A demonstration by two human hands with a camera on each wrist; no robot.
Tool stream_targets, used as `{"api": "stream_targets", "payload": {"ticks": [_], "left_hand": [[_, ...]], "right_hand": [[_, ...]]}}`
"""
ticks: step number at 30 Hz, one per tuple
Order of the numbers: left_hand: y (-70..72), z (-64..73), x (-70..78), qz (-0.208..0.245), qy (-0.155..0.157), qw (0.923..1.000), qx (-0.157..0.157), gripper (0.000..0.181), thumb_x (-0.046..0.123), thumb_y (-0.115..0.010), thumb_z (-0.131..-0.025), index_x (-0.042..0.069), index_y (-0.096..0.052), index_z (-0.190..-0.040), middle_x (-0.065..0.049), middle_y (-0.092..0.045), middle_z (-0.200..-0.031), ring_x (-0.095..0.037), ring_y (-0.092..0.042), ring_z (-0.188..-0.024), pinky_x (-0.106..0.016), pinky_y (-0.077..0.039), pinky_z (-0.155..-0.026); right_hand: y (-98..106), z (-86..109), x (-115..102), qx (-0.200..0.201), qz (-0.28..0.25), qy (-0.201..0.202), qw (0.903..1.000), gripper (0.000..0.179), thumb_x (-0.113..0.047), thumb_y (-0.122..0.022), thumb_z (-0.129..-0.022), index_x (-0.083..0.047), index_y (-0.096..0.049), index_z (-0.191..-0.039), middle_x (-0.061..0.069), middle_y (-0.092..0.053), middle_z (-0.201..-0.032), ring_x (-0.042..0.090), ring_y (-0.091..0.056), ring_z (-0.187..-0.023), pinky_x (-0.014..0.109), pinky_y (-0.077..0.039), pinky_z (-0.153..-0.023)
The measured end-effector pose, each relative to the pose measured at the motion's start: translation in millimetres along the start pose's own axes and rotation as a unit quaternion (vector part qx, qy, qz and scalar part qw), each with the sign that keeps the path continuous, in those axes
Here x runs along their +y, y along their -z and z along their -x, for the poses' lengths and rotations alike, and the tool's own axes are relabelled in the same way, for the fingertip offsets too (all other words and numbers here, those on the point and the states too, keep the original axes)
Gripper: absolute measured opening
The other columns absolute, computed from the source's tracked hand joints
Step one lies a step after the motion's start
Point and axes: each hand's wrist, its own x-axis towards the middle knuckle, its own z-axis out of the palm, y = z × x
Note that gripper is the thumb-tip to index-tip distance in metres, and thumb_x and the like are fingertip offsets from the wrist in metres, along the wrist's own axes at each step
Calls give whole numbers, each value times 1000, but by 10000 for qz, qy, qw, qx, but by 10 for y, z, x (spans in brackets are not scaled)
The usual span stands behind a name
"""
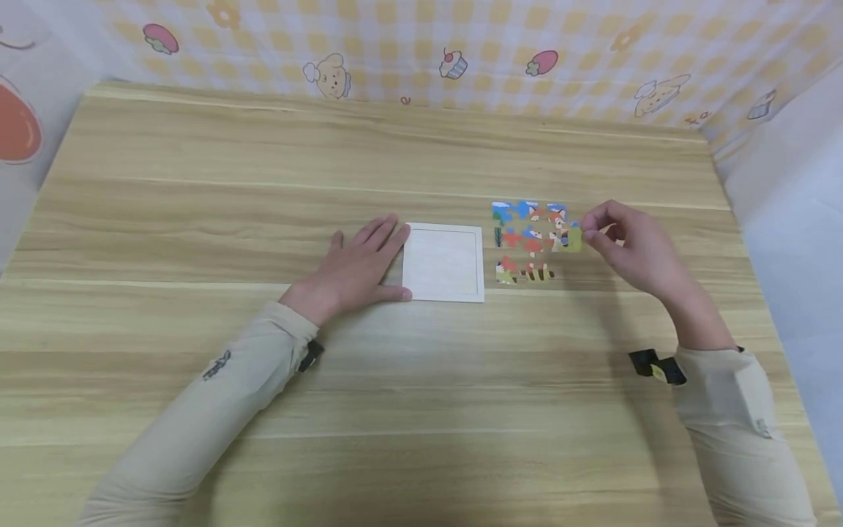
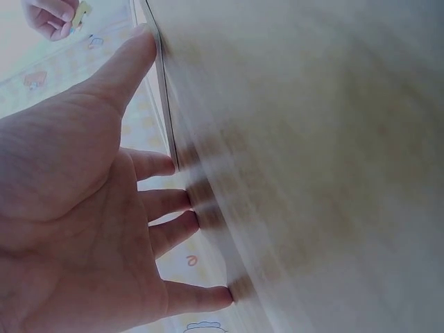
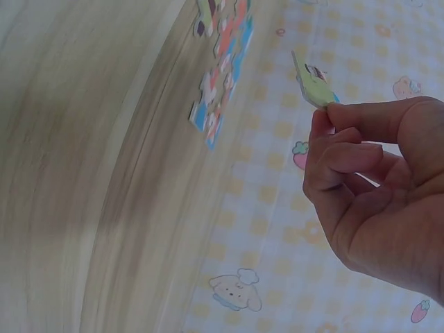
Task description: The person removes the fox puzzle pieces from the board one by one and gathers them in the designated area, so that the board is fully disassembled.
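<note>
A white square puzzle frame (image 1: 443,263) lies flat on the table. Along its left edge rests my left hand (image 1: 352,271), fingers spread, with fingertips and thumb touching the border. My right hand (image 1: 632,245) pinches a green jigsaw piece (image 1: 573,238) between thumb and forefinger; in the right wrist view this jigsaw piece (image 3: 317,87) is held up off the table. Several jigsaw pieces (image 1: 527,274) with a fox picture in blue, red and green lie in loose rows just right of the frame. The held piece partly overlaps them in the head view.
The wooden table (image 1: 395,410) spreads out around both hands. A yellow checked cloth (image 1: 395,44) with cartoon prints hangs along the table's back edge. White cloth (image 1: 790,219) borders the right side.
</note>
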Motion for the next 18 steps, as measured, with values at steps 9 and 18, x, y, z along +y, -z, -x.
{"api": "stream_targets", "payload": {"ticks": [9,18], "left_hand": [[-10,-12,-4,14,-2,10000,1,94,55,-56,-85,12,-5,-150,-9,4,-155,-27,4,-140,-68,-5,-100],[-2,-5,-2,38,14,10000,-4,94,54,-57,-85,11,-5,-150,-10,5,-155,-27,4,-140,-68,-5,-100]], "right_hand": [[-2,27,127,-562,-33,-260,9981,9,-7,-54,-93,-1,-59,-97,11,-61,-96,22,-54,-82,19,-39,-64],[-39,55,246,-1208,-116,-491,9914,10,-5,-50,-94,0,-56,-100,14,-59,-100,28,-55,-93,25,-44,-70]]}}
